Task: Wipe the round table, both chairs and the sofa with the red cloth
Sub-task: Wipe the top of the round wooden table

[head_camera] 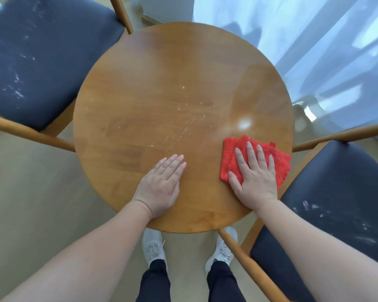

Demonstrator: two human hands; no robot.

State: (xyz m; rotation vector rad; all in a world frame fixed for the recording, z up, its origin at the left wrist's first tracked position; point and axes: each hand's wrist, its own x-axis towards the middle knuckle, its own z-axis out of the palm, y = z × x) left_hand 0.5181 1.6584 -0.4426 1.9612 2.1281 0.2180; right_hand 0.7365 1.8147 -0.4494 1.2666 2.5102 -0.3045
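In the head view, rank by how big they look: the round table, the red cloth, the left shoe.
Round table
Red cloth
Left shoe; it is farther away, so its real size is unsure.

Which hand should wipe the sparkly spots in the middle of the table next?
The right hand. It presses flat on the red cloth, just beside the specks on the round table. The left hand rests bare on the wood, with no cloth.

Bright daylight comes through the curtain, a white shiny spot glares on the table, and edges look bent.
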